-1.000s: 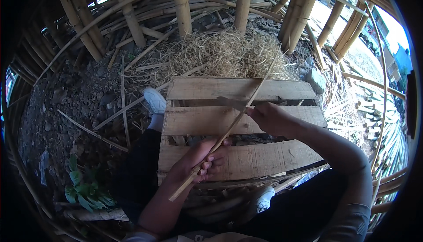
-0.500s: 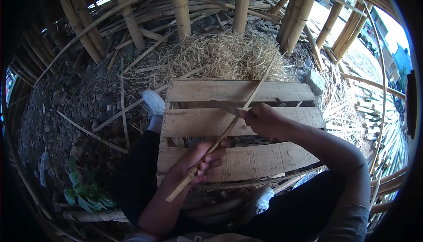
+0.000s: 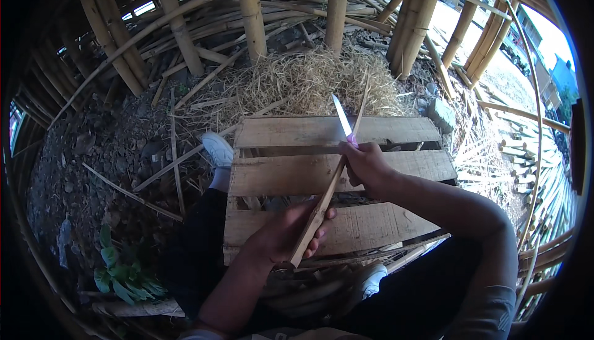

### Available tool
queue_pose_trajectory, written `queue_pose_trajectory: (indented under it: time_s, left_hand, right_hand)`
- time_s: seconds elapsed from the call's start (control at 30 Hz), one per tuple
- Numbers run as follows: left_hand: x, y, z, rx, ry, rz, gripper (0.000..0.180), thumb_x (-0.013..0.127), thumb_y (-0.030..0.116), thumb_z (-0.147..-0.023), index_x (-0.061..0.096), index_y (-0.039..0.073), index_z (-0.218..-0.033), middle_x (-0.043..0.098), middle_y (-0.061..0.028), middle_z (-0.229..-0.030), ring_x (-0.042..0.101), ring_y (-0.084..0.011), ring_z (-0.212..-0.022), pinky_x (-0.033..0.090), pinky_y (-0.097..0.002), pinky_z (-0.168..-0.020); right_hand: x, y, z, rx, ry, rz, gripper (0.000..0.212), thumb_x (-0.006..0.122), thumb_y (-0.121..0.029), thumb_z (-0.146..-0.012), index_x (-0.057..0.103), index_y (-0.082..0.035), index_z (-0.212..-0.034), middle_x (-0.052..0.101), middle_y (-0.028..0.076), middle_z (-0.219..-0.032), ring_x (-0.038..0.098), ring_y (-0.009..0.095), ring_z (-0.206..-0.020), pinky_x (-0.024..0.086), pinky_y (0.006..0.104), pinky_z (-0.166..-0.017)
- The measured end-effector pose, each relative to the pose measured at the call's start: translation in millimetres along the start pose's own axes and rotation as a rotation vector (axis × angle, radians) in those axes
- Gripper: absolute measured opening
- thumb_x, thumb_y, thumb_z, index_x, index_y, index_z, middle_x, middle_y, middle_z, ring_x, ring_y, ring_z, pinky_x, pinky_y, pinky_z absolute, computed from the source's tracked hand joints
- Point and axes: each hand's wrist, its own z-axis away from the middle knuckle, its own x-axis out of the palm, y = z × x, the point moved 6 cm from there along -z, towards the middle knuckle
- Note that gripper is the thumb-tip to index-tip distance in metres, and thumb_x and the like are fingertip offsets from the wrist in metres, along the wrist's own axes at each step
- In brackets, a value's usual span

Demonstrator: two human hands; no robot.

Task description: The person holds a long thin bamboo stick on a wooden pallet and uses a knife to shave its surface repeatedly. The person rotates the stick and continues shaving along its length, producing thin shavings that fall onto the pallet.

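My left hand point(image 3: 301, 232) is closed around the lower part of a long, thin bamboo strip point(image 3: 317, 215), whose near end sticks out past the palm. The strip slants up and away over the slatted wooden bench, passing by my right hand and reaching the pile of shavings. My right hand point(image 3: 366, 165) grips a knife point(image 3: 343, 119) by its pink handle. The bright blade points away from me, just left of the strip's far part. My right fist lies close against the strip; whether its fingers also touch the strip is hidden.
Under my hands stands the slatted wooden bench point(image 3: 266, 176), with gaps between its planks. Behind it lies a heap of pale shavings point(image 3: 309, 80) before bamboo posts point(image 3: 250, 18). Cut bamboo poles point(image 3: 532, 179) lie at the right. A leafy green plant point(image 3: 120, 272) grows at the lower left.
The knife has turned from pointing left across the strip to pointing away. The strip stands steeper, its near end has shifted right, and my left hand has moved slightly right.
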Motion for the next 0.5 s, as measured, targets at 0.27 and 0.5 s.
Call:
queue_pose_trajectory:
  time_s: [0.27,0.5]
  left_hand:
    - [7.4,5.1,4.8,0.034,-0.308,0.244,0.050,0.037,0.053,-0.105,0.049,0.005,-0.109,0.054,-0.0039,-0.074,0.057,-0.0074,-0.050,0.050,-0.0192,-0.041]
    - [-1.2,13.5,15.4,0.017,-0.162,0.364,0.050,0.033,0.046,-0.108,0.047,-0.001,-0.119,0.047,-0.0005,-0.068,0.044,-0.0027,-0.042,0.034,-0.0159,-0.032]
  right_hand:
    - [-9.3,0.8,-16.4,-0.025,0.232,0.090,0.038,0.055,-0.032,-0.096,0.055,-0.001,-0.072,0.051,0.004,-0.060,0.051,0.015,-0.047,0.048,0.0340,-0.046]
    - [-13.9,-5.3,-15.0,0.000,0.180,0.250,0.049,0.056,-0.043,-0.097,0.057,-0.001,-0.073,0.050,0.003,-0.060,0.052,0.014,-0.047,0.045,0.0321,-0.041]
